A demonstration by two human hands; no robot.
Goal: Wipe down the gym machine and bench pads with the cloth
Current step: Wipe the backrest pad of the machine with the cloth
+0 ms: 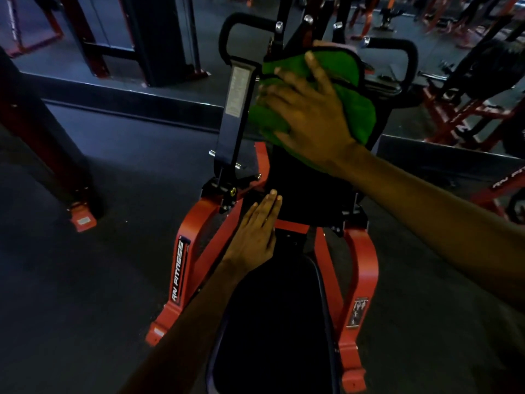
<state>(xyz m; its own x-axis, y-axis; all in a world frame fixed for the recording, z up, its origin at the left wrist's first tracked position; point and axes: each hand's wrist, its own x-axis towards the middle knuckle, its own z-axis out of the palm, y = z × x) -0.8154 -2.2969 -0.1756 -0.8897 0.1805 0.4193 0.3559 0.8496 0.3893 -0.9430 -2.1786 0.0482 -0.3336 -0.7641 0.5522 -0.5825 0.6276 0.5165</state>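
Note:
A red-framed gym machine (pixel 187 248) fills the middle of the head view, with a black seat pad (pixel 272 322) at the bottom and an upright black chest pad (pixel 309 183) above it. My right hand (pixel 309 115) lies flat on a green cloth (pixel 358 109) and presses it against the upper part of the chest pad. The cloth covers the pad's top. My left hand (pixel 255 234) rests flat, fingers together, on the lower left edge of the chest pad, holding nothing. Black handles (pixel 230 29) curve up on both sides behind the pad.
Dark rubber floor (pixel 85 280) surrounds the machine. A red and black rack post (pixel 37 137) stands at the left with its foot plate on the floor. More red machines (pixel 466 109) crowd the right side. A raised floor edge (pixel 127 106) runs behind.

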